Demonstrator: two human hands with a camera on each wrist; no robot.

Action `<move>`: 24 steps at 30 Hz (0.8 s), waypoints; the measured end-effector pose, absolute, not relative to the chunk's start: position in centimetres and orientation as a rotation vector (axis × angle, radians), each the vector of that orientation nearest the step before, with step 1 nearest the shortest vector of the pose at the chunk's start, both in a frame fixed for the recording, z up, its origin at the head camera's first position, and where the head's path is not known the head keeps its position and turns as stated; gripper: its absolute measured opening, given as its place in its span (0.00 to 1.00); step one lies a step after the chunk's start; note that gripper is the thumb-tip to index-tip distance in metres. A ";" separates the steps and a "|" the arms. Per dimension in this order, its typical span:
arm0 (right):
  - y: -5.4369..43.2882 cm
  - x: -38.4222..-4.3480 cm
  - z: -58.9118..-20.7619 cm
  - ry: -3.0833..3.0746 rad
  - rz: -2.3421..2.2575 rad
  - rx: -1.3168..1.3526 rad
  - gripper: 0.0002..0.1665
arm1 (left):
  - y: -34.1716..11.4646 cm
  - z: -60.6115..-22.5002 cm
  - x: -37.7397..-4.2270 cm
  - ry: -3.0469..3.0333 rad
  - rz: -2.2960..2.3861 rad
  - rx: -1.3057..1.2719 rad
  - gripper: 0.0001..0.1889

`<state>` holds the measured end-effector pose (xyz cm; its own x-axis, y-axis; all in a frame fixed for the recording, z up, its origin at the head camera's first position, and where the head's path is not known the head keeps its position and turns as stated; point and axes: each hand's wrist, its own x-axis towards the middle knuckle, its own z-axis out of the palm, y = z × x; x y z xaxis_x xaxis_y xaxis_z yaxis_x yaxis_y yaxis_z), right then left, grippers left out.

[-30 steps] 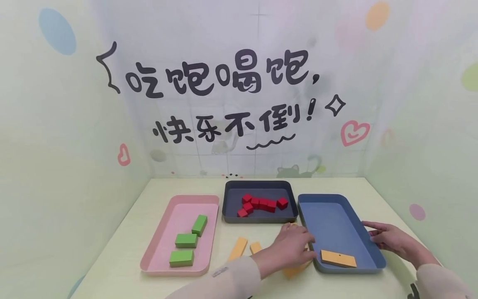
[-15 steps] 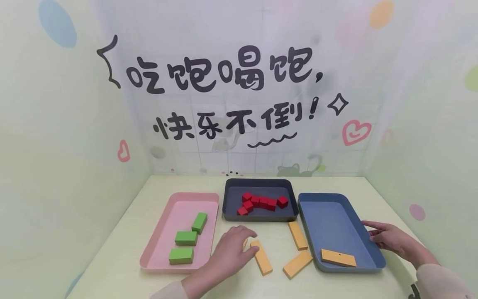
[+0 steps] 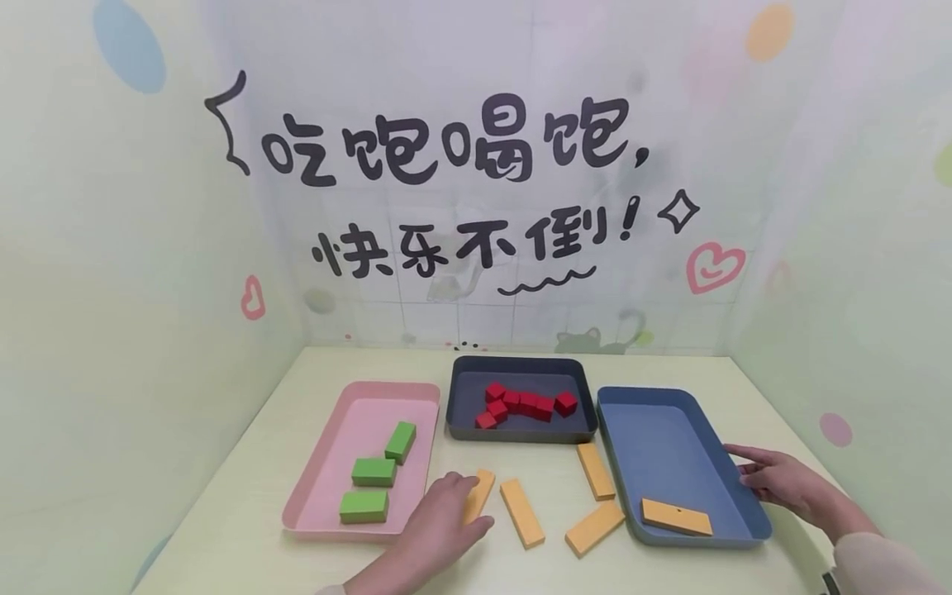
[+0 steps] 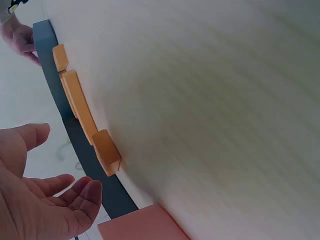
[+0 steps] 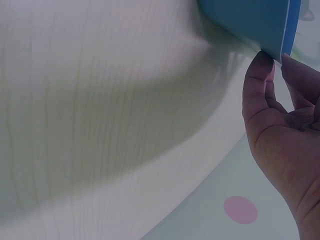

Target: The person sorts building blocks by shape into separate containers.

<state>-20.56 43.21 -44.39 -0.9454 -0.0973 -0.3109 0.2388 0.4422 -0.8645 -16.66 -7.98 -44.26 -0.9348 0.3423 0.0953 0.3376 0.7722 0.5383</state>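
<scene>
In the head view, my left hand (image 3: pixel 434 535) reaches over the leftmost yellow-orange wooden block (image 3: pixel 482 493), hiding its near end. The left wrist view has the thumb and fingers spread apart, with a gap between them and the block (image 4: pixel 107 150). My right hand (image 3: pixel 790 487) is at the outer right side of the blue tray (image 3: pixel 647 454). Seen from the right wrist, the thumb and a finger pinch the tray's edge (image 5: pixel 272 30). One yellow-orange block (image 3: pixel 675 517) lies inside that tray, at its near end.
Other yellow-orange blocks (image 3: pixel 522 513) lie on the table between the trays. A pink tray (image 3: pixel 320 487) at left bears three green blocks (image 3: pixel 364 506). At the back, a dark grey tray (image 3: pixel 468 380) contains several red cubes (image 3: pixel 528 403). Patterned walls (image 3: pixel 476 322) enclose the table.
My left hand has moved left, from beside the blue tray to the leftmost block, uncovering the blocks nearer that tray. The right hand has stayed at the blue tray.
</scene>
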 end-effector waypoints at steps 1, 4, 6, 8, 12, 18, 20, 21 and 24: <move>43.2 -20.5 -44.4 2.380 -1.510 0.114 0.36 | -7.9 -44.5 -16.7 2.959 0.846 0.562 0.31; 43.3 -20.5 -44.4 2.370 -1.516 0.088 0.36 | -7.6 -45.0 -16.9 2.987 0.677 0.548 0.35; 43.4 -20.5 -44.4 2.361 -1.520 0.076 0.37 | -7.5 -45.2 -17.1 3.007 0.579 0.554 0.36; 43.4 -20.5 -44.4 2.355 -1.522 0.075 0.37 | -7.6 -45.5 -17.1 3.023 0.518 0.559 0.33; 43.4 -20.5 -44.5 2.343 -1.537 0.088 0.37 | -7.7 -45.9 -17.2 3.056 0.486 0.555 0.26; 43.3 -20.5 -44.6 2.353 -1.531 0.086 0.37 | -7.8 -46.0 -17.4 3.083 0.440 0.554 0.20; 43.3 -20.5 -44.5 2.356 -1.531 0.096 0.36 | -7.8 -46.0 -17.5 3.079 0.428 0.550 0.19; 43.3 -20.5 -44.5 2.356 -1.530 0.099 0.37 | -7.8 -46.1 -17.5 3.080 0.426 0.550 0.18; 43.2 -20.5 -44.5 2.358 -1.531 0.113 0.36 | -7.8 -46.1 -17.4 3.083 0.414 0.557 0.17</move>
